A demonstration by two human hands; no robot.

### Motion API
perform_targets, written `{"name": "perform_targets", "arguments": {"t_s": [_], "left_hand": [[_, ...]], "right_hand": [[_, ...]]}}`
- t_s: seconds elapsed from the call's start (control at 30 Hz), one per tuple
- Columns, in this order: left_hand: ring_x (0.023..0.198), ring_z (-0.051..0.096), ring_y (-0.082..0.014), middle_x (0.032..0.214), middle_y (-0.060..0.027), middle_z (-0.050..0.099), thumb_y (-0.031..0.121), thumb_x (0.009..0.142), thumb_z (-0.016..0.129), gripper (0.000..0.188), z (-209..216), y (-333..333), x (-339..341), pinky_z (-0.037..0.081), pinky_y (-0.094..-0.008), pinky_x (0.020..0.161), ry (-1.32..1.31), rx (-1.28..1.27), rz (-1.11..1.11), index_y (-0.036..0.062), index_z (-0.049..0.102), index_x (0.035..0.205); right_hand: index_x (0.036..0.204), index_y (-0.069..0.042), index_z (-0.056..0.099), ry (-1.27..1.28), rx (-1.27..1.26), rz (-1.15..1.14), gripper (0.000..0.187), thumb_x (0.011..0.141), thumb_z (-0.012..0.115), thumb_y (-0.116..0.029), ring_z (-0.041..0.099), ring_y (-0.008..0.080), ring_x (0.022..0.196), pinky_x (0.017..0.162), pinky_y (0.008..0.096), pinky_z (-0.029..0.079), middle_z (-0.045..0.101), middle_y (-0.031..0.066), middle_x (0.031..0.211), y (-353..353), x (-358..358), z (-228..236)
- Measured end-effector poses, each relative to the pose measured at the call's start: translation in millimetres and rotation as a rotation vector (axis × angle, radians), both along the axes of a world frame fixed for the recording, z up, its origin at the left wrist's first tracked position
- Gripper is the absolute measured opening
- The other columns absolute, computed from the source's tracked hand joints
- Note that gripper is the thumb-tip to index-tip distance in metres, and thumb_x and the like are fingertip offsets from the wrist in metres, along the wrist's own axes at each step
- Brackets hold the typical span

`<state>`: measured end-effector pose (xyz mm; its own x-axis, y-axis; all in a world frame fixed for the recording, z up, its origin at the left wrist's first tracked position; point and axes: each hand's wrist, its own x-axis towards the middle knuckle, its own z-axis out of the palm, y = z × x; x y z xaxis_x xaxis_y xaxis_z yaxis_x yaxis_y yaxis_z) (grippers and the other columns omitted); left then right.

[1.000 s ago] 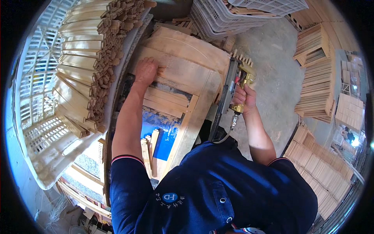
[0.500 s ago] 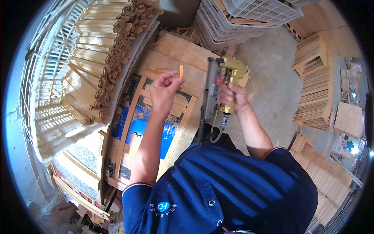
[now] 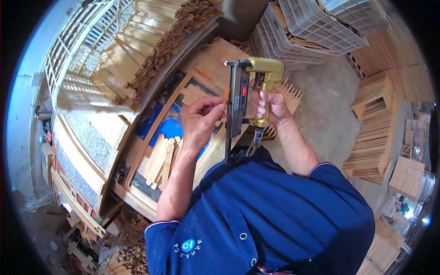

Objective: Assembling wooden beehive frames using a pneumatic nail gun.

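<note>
My right hand (image 3: pixel 273 106) is wrapped round the handle of a gold pneumatic nail gun (image 3: pixel 268 68), in front of my chest. Its long dark magazine (image 3: pixel 236 98) stands nearly upright on the left side, with a thin rail reaching down toward my shirt. An air hose fitting (image 3: pixel 258 134) hangs below the handle. Between thumb and fingers, my left hand (image 3: pixel 198 123) pinches a thin orange nail strip (image 3: pixel 226 95). The strip is upright beside the magazine; whether it touches cannot be seen.
Left of me, a wooden workbench (image 3: pixel 206 64) carries a frame, blue patches and loose wood strips (image 3: pixel 160 158). A white crate (image 3: pixel 68 98) full of slats stands beyond it. Stacked crates (image 3: pixel 316 32) are at the back; wooden pieces (image 3: pixel 371 151) stand on the floor (image 3: pixel 321 96) at right.
My left hand has carried the orange nail strip right, up beside the magazine. The nail gun has moved slightly left and up. The view has shifted, showing more loose strips on the bench.
</note>
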<state>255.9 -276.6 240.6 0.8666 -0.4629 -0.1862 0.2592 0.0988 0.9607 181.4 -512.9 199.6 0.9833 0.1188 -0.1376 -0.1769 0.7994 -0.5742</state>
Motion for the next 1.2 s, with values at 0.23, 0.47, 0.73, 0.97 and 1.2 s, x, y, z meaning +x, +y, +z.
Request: {"name": "perform_targets", "arguments": {"t_s": [0.23, 0.47, 0.73, 0.97, 1.2], "left_hand": [[0.077, 0.070, -0.0112, 0.088, -0.0088, 0.074, 0.003, 0.088, 0.078, 0.025, 6.8, 23.2, -17.8, 0.058, -0.0249, 0.073, 0.075, -0.021, 0.035, -0.0070, 0.071, 0.110], [0.079, 0.069, -0.0147, 0.089, -0.0106, 0.074, 0.007, 0.091, 0.076, 0.022, 11.6, 40.6, -17.1, 0.055, -0.0274, 0.071, 0.001, 0.113, 0.099, -0.0064, 0.072, 0.108], [0.079, 0.066, -0.0071, 0.089, -0.0047, 0.075, 0.007, 0.091, 0.076, 0.018, 26.5, 30.1, -25.1, 0.054, -0.0225, 0.072, -0.197, 0.151, 0.248, -0.0031, 0.075, 0.105], [0.079, 0.065, -0.0046, 0.089, -0.0028, 0.075, 0.007, 0.091, 0.077, 0.015, 32.3, 18.7, -36.6, 0.053, -0.0207, 0.071, -0.256, 0.080, 0.312, -0.0017, 0.077, 0.103], [0.075, 0.065, -0.0050, 0.086, -0.0046, 0.076, 0.009, 0.090, 0.077, 0.015, 34.2, 6.3, -39.0, 0.054, -0.0222, 0.069, -0.284, 0.134, 0.301, -0.0012, 0.077, 0.101]], "right_hand": [[0.127, -0.002, 0.055, -0.061, -0.013, 0.083, 0.048, 0.090, 0.077, -0.025, 0.057, 0.0130, 0.059, 0.055, 0.0309, 0.049, 0.052, -0.0009, 0.072, 15.1, 9.1, 3.8], [0.126, -0.002, 0.056, -0.059, -0.033, 0.119, 0.047, 0.090, 0.076, -0.024, 0.056, 0.0131, 0.058, 0.056, 0.0310, 0.048, 0.050, -0.0011, 0.072, 26.0, 17.9, 7.1], [0.127, -0.005, 0.056, -0.138, 0.022, 0.194, 0.049, 0.087, 0.078, -0.023, 0.054, 0.0140, 0.054, 0.052, 0.0313, 0.046, 0.049, -0.0008, 0.069, 28.7, 27.4, 4.2], [0.129, -0.006, 0.056, -0.190, 0.074, 0.248, 0.049, 0.088, 0.077, -0.021, 0.053, 0.0151, 0.052, 0.049, 0.0322, 0.045, 0.049, 0.0008, 0.069, 20.0, 28.3, -5.1], [0.131, -0.006, 0.056, -0.177, 0.125, 0.219, 0.047, 0.090, 0.075, -0.020, 0.052, 0.0159, 0.052, 0.048, 0.0330, 0.045, 0.051, 0.0024, 0.070, 11.8, 18.6, -10.2]]}}
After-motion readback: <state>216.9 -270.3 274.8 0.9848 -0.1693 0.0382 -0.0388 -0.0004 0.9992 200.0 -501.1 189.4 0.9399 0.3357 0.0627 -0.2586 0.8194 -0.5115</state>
